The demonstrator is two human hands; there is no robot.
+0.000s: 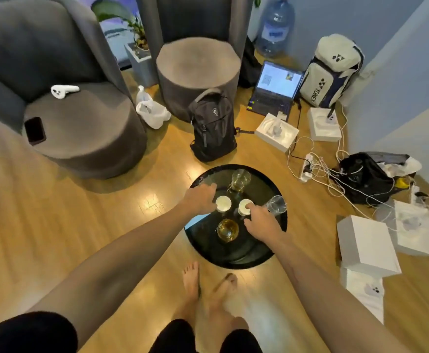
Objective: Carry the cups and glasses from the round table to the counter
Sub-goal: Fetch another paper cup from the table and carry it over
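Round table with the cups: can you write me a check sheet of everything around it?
Surface: black round table, glossy, on a wooden floor.
Job's things: two white cups; far glass and near glass with yellowish liquid; clear empty glass at the right, tilted.
Clutter: black backpack, laptop open, white boxes, plastic bag.
Hands: left hand touches the left cup; right hand has fingers on the right cup's rim.
Cables: power strip with tangled white cords.
Surroundings: grey chairs, water bottle, white sports bag.
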